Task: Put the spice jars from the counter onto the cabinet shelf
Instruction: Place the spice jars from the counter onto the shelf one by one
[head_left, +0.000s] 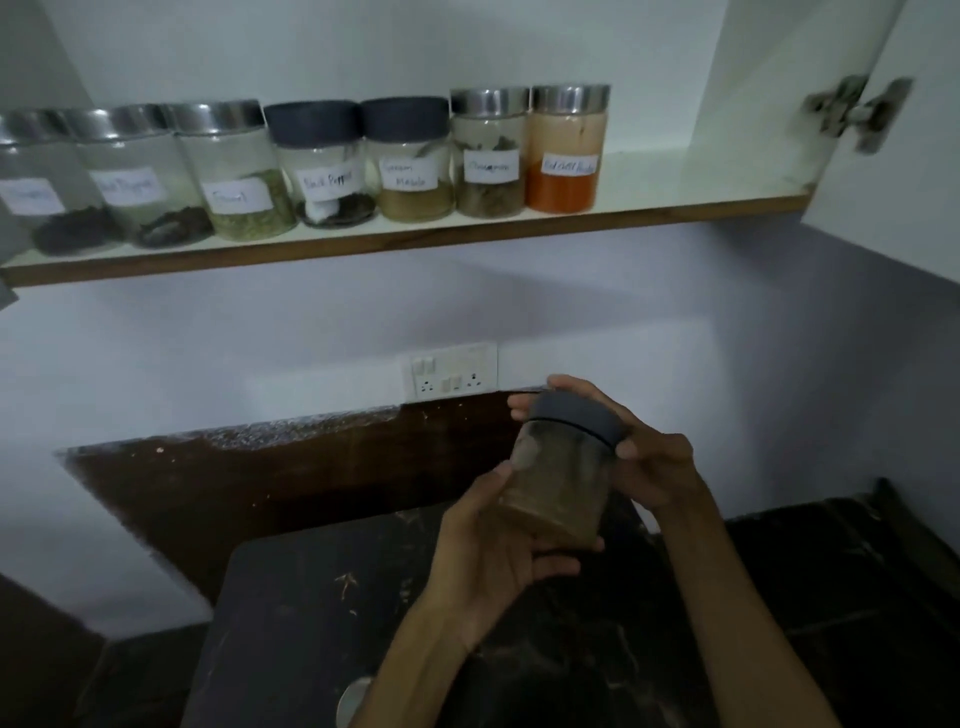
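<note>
Head view: a person stands at a dark counter (311, 623) below an open cabinet shelf (675, 192).
Jar in hand: one spice jar (558, 483) with a dark lid and brownish contents, held tilted above the counter, well below the shelf.
Left hand: the left hand (498, 551) cradles the jar's lower body, fingers curled round it.
Right hand: the right hand (639, 457) clasps the lid, fingertips wrapped over its rim.
Done: seven labelled jars (322, 166) stand in a row on the shelf, touching or nearly so.
Count by lid: five jars with metal lids, two with dark lids; the leftmost is blurred and partly cut off.
Left: this one jar is not yet shelved; no other jars show on the counter, so it is probably the last.
Free space: bare shelf lies right of the red-powder jar (566, 150).
</note>
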